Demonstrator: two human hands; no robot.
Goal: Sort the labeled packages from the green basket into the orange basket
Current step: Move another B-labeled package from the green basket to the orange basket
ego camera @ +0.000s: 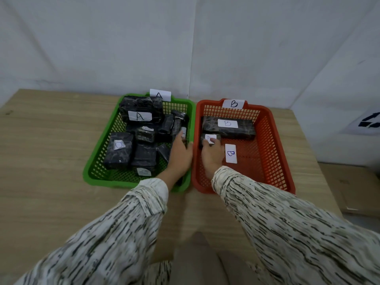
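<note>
The green basket (96,161), tagged A at its back rim, holds several black wrapped packages, among them a big one labeled A (139,114). My left hand (181,153) reaches into its right side, fingers on a narrow package (181,126) by the wall; the grip is partly hidden. The orange basket (273,140), tagged B, holds a long package labeled B (228,126), a loose white B label (230,153) and a small package labeled B (210,137). My right hand (211,155) holds that small package at the basket's left side.
Both baskets stand side by side on a wooden table (51,151) against a white wall. A white sheet with dark marks (368,122) lies at the right. A cardboard box (353,190) sits below the table's right edge.
</note>
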